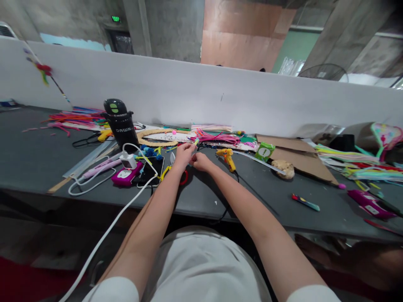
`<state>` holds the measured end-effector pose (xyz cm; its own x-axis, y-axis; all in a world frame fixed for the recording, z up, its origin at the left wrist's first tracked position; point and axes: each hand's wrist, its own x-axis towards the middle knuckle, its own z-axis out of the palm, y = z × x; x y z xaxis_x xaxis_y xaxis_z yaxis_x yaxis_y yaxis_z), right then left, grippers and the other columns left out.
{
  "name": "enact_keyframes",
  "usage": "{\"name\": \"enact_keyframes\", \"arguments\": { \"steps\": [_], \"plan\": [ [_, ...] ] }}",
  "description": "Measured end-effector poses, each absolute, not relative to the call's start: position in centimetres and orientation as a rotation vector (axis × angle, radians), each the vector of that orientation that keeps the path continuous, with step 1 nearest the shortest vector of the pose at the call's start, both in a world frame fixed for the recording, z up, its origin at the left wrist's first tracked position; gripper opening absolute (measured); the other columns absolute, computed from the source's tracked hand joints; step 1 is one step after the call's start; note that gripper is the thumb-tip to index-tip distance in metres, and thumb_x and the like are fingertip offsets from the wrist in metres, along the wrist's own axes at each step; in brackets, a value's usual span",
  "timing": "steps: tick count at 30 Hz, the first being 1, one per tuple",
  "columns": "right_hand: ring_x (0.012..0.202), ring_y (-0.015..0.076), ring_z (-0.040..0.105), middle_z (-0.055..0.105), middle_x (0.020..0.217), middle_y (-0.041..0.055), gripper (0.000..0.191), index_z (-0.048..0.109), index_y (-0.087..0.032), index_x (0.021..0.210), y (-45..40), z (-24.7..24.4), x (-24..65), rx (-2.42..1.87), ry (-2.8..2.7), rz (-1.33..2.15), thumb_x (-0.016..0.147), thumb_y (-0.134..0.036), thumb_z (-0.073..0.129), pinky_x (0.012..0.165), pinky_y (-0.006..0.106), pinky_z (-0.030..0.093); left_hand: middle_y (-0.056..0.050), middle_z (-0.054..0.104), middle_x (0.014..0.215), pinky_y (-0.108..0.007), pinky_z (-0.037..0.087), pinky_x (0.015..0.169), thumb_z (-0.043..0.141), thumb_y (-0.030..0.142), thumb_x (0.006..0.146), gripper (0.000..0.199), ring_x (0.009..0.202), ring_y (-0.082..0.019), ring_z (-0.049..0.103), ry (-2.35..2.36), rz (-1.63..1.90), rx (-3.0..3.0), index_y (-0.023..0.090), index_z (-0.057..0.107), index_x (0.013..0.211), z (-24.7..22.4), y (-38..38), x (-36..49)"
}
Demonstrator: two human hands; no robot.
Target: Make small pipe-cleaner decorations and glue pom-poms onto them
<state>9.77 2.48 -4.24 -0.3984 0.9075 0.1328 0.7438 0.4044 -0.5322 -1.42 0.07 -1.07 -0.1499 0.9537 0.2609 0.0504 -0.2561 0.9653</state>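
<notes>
Pinching a small, pale yellow-green piece [197, 141], the left hand [185, 154] is meeting the right hand [201, 162]. Both are hiding its full shape; right grip unclear.

The shirt [208, 268] looks off-white from here, softly creased down the front, left sleeve [113, 290] and right sleeve [311, 293] short, left hand [183, 155] and right hand [202, 162] bare.

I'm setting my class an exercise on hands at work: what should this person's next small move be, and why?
Probably bring the right hand up to steady the yellow-green piece: the left hand seems to pinch it at the fingertips, and the right is close by, fingers curled. Whether the right holds anything is hidden.
</notes>
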Motion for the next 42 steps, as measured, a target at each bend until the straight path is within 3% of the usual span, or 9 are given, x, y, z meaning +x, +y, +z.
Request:
{"name": "enact_keyframes", "arguments": {
  "steps": [7, 11, 14, 17, 21, 27, 32, 36, 42],
  "plan": [
    [0.061, 0.0115, 0.057, 0.067, 0.070, 0.0022, 0.008, 0.064, -0.014, 0.082, 3.2, -4.9, 11.0, -1.375, -2.051, 0.689, 0.078, -0.015, 0.057, 0.057, 0.020, 0.042, 0.001, 0.051, 0.052, -0.024, 0.038, 0.056, 0.066, 0.047, 0.072, 0.034, 0.058, -0.013, 0.048, 1.202, 1.507, 1.354, 0.014, 0.069, 0.073, -1.2, 0.1, -1.3],
    [0.060, 0.0117, 0.060, 0.069, 0.072, 0.0019, 0.025, 0.065, -0.014, 0.095, 3.5, -5.4, 11.0, -1.308, -2.021, 0.816, 0.073, -0.007, 0.056, 0.056, 0.019, 0.044, 0.001, 0.052, 0.052, -0.025, 0.038, 0.057, 0.066, 0.049, 0.070, 0.035, 0.059, -0.013, 0.049, 1.202, 1.505, 1.352, 0.014, 0.069, 0.073, -1.3, 0.2, -1.3],
    [0.062, 0.0127, 0.062, 0.070, 0.071, 0.0021, 0.025, 0.069, -0.013, 0.093, 3.3, -5.2, 10.9, -1.319, -2.056, 0.815, 0.071, -0.006, 0.059, 0.059, 0.020, 0.046, 0.001, 0.051, 0.052, -0.025, 0.038, 0.058, 0.066, 0.050, 0.070, 0.036, 0.059, -0.013, 0.049, 1.207, 1.503, 1.353, 0.015, 0.069, 0.073, -1.3, 0.3, -1.3],
    [0.066, 0.0127, 0.062, 0.070, 0.072, 0.0028, 0.016, 0.072, -0.013, 0.084, 2.8, -4.3, 11.1, -1.342, -2.054, 0.725, 0.071, -0.010, 0.063, 0.064, 0.020, 0.046, 0.002, 0.049, 0.050, -0.025, 0.037, 0.057, 0.066, 0.050, 0.071, 0.035, 0.058, -0.013, 0.048, 1.209, 1.498, 1.365, 0.015, 0.069, 0.073, -1.3, 0.2, -1.4],
    [0.062, 0.0110, 0.058, 0.067, 0.067, 0.0016, 0.011, 0.072, -0.012, 0.079, 1.9, -2.9, 12.3, -1.320, -2.014, 0.699, 0.074, -0.019, 0.064, 0.058, 0.019, 0.043, 0.004, 0.045, 0.047, -0.024, 0.035, 0.056, 0.064, 0.045, 0.073, 0.032, 0.056, -0.012, 0.046, 1.210, 1.464, 1.392, 0.014, 0.069, 0.074, -1.4, 0.1, -1.5],
    [0.048, 0.0103, 0.051, 0.061, 0.054, 0.0016, 0.036, 0.069, -0.012, 0.069, -0.3, -1.8, 15.5, -1.273, -1.878, 0.845, 0.072, -0.048, 0.069, 0.047, 0.021, 0.038, 0.003, 0.049, 0.050, -0.024, 0.035, 0.055, 0.062, 0.046, 0.075, 0.031, 0.053, -0.012, 0.045, 1.201, 1.363, 1.499, 0.015, 0.066, 0.073, -2.2, 0.2, -0.8],
    [0.060, 0.0142, 0.062, 0.069, 0.068, 0.0039, 0.027, 0.071, -0.014, 0.081, -1.4, -2.6, 17.5, -1.107, -1.693, 1.034, 0.070, -0.038, 0.070, 0.063, 0.027, 0.052, 0.002, 0.052, 0.058, -0.023, 0.034, 0.049, 0.058, 0.049, 0.080, 0.036, 0.050, -0.010, 0.044, 1.086, 1.278, 1.569, 0.014, 0.064, 0.078, -3.2, 0.3, 0.1],
    [0.072, 0.0172, 0.068, 0.071, 0.077, 0.0048, 0.026, 0.069, -0.016, 0.086, -1.2, -3.3, 17.9, -1.016, -1.548, 1.180, 0.066, -0.033, 0.073, 0.075, 0.033, 0.055, 0.002, 0.052, 0.060, -0.023, 0.035, 0.051, 0.057, 0.049, 0.081, 0.036, 0.052, -0.010, 0.045, 1.055, 1.272, 1.612, 0.014, 0.061, 0.078, -3.2, -0.2, 0.6],
    [0.059, 0.0142, 0.062, 0.067, 0.065, 0.0029, 0.032, 0.065, -0.015, 0.077, -1.4, -3.3, 17.5, -1.054, -1.597, 1.016, 0.071, -0.046, 0.069, 0.062, 0.028, 0.053, 0.003, 0.049, 0.055, -0.023, 0.033, 0.051, 0.058, 0.051, 0.080, 0.036, 0.050, -0.010, 0.043, 1.005, 1.226, 1.660, 0.015, 0.058, 0.074, -2.8, -1.0, 1.2]
  ]
}}
